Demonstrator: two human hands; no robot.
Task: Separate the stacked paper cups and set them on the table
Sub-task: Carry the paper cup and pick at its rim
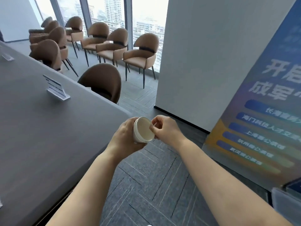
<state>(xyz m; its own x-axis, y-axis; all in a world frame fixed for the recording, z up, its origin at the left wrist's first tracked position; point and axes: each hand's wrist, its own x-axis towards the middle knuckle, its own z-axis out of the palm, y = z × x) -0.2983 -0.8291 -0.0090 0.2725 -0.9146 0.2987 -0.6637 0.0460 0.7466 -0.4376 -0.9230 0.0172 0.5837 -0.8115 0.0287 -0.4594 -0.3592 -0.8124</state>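
Beside table, cups in left grip

both forearms and hands bare, no sleeves showing.

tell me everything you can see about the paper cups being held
The white paper cup stack looks like thin matte paper with rolled rims, its open mouth tilted toward the camera, interior empty. It is held in the air beside the dark grey table corner. The left hand wraps its body; the right hand pinches the rim. How many are nested is unclear.
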